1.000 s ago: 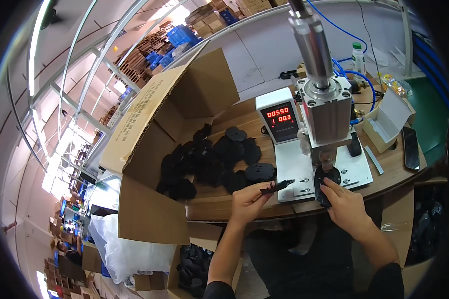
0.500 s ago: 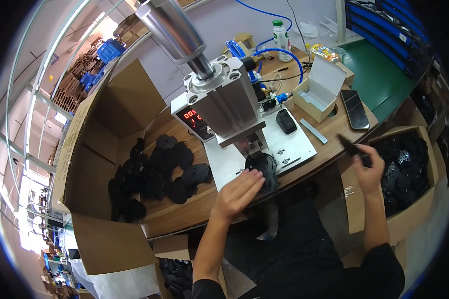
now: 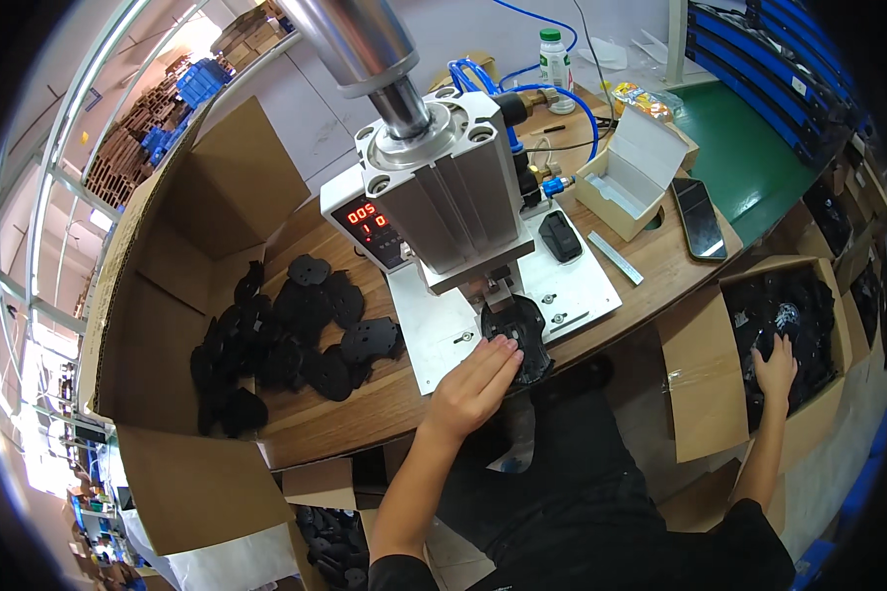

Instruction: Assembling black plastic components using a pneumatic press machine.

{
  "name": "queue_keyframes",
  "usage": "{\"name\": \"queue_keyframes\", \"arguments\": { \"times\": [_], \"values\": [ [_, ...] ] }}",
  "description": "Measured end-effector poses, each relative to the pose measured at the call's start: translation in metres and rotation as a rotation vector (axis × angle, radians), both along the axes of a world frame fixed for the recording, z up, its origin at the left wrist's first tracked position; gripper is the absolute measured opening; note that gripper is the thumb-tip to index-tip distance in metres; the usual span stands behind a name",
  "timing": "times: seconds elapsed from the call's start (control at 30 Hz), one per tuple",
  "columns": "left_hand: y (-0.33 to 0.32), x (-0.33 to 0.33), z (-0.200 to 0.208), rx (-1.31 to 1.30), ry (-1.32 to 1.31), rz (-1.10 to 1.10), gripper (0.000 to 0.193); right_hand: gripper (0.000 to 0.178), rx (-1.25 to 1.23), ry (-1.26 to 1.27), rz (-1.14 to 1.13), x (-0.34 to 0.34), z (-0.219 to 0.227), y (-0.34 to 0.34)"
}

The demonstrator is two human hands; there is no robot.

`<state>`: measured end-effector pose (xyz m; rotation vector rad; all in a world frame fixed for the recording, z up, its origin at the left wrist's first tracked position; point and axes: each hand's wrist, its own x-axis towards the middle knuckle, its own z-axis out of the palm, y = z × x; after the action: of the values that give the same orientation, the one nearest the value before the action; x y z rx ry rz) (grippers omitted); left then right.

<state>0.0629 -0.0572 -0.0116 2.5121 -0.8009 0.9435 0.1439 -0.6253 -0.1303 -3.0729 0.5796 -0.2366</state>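
A curved black plastic part [image 3: 528, 340] lies under the ram of a silver press [image 3: 443, 202], on its white metal base plate [image 3: 429, 345]. My left hand [image 3: 473, 389] rests on the left side of this part, fingers stretched and fairly flat. Off to the right, my right hand [image 3: 777, 372] reaches into a cardboard box [image 3: 705, 404] of black plastic parts [image 3: 808, 315]. Its fingers are extended over the heap, touching the parts, and nothing shows held in them.
Flat black pieces [image 3: 296, 325] lie heaped on the wooden table [image 3: 365, 419] by a large open carton [image 3: 182, 483]. A black block [image 3: 561, 236], metal strip [image 3: 616, 258], small white box [image 3: 621, 202], phone [image 3: 700, 219] and bottle [image 3: 555, 69] sit right of the press.
My right hand has moved right and down into the box; the dark elongated piece it held is no longer in it. My left hand stays on the part under the press.
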Motion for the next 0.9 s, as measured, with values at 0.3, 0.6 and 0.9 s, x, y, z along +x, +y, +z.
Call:
{"name": "queue_keyframes", "arguments": {
  "times": [0.3,0.6,0.9],
  "values": [
    [-0.002,0.002,0.008,0.04,0.052,0.006,0.033,0.051,0.697,-0.299,1.369,0.003,0.139,0.283],
    [0.005,-0.005,0.005,-0.078,0.139,0.015,0.037,0.045,0.451,-0.242,1.597,-0.02,0.15,0.361],
    [0.13,-0.015,0.032,-0.02,0.416,0.327,0.042,0.035,0.468,-0.224,1.51,-0.019,0.15,0.367]
  ]
}}
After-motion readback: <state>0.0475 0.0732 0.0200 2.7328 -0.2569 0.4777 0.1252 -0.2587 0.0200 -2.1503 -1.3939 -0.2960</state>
